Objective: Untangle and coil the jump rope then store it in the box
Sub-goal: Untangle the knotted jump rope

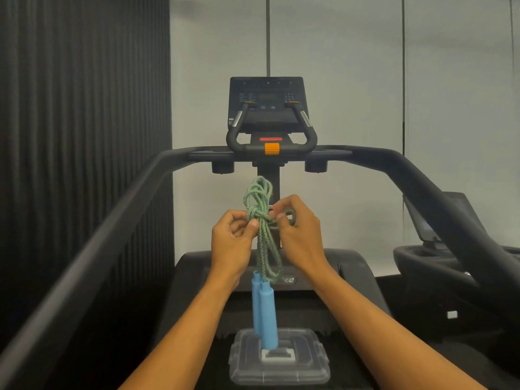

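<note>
- Fingers of the left hand [231, 240] and right hand [298, 227] pinch the knotted green braided jump rope [261, 220], forearms raised.
- Blue foam handles [264, 311] dangle at 6 o'clock over the lidded clear plastic box [306, 367].

Your shot's pretty dim overall, with soft even light and no hard shadows. The pale wall [337, 66] behind is the brightest part; the ribbed panel [84, 122] on the left goes nearly black. The whole frame looks slightly soft, and the wide lens bows the treadmill rails [92, 246] outward near the edges.
</note>
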